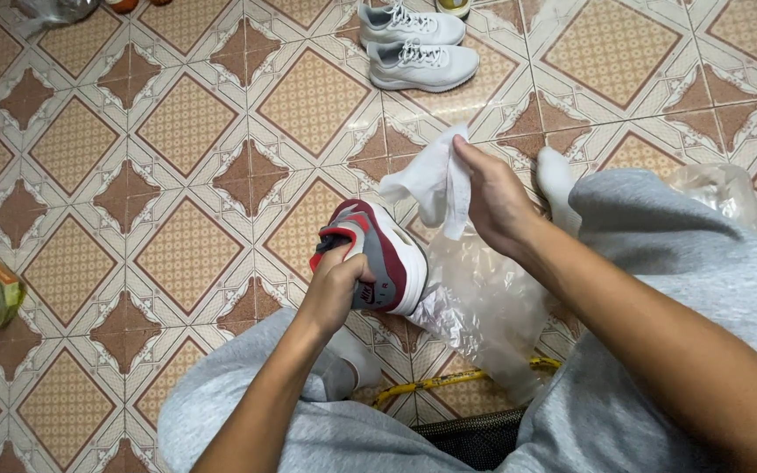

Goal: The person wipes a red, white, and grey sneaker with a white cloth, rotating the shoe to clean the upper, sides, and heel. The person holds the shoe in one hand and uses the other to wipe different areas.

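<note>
One red shoe (378,254) is up off the floor, between the knees. Its long way runs from upper left to lower right, sole to the right. The left hand (336,289) is clamped on it. The right hand (494,203) pinches one white cloth (431,180). One clear bag (484,307) lies under. Two white shoes (415,44) sit far off on the tile floor (177,175).

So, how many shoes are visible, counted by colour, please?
Red and grey shoe, held by the left hand: 1
White shoes, on the floor: 2
Total: 3
The right hand holds a white cloth, not a shoe.
</note>
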